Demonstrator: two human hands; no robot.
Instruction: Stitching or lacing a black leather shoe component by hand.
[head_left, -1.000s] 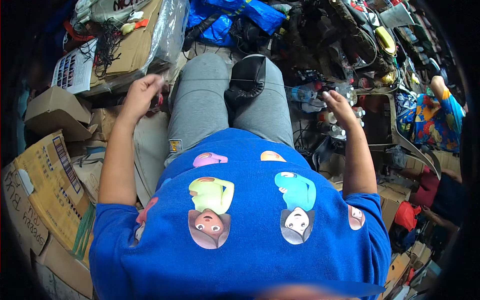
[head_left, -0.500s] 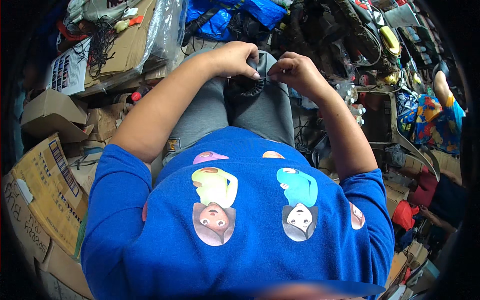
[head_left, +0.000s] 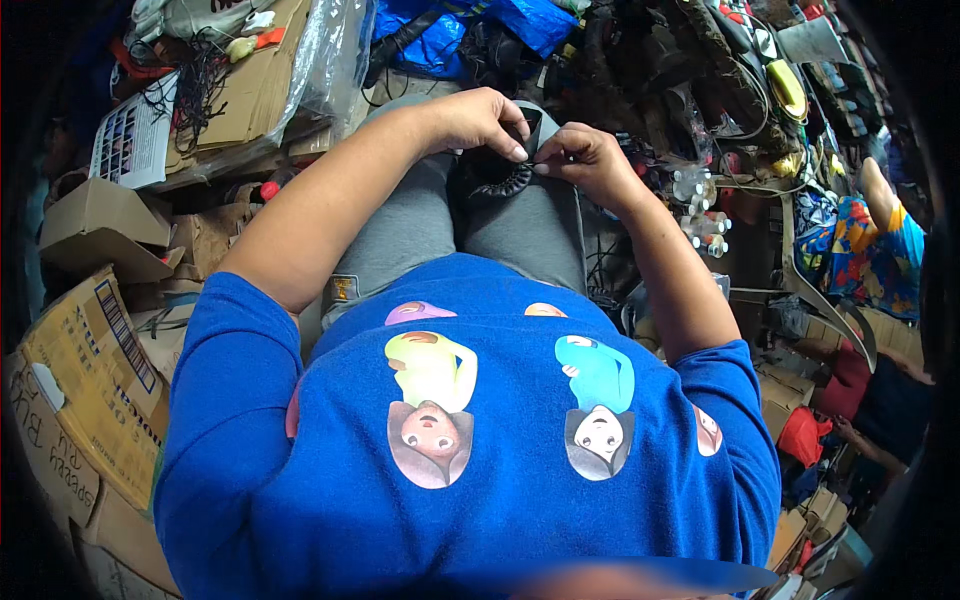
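A black piece with a pleated, gathered rim (head_left: 508, 183), like a leather shoe upper, rests over my thighs between my knees. Thumb and fingers of my left hand (head_left: 488, 122) close on its upper edge. My right hand (head_left: 590, 162) is pinched at the right side of the same rim, its fingertips almost meeting the left thumb. Whatever thin thing the right fingertips hold is too small to make out. A pale grey curved edge (head_left: 545, 125) shows behind the black piece, between my hands.
Cardboard boxes (head_left: 105, 230) and flattened cardboard (head_left: 250, 100) crowd the left. Small clear bottles (head_left: 708, 230) stand right of my knee, near a curved metal blade (head_left: 800, 270). A blue plastic sheet (head_left: 430, 40) lies ahead. Other people sit at the right, one in bright patterned clothing (head_left: 860, 250).
The black piece has tilted, so more of its pleated rim shows. My right hand has dropped slightly and both hands stay close together. My right forearm has shifted a little left.
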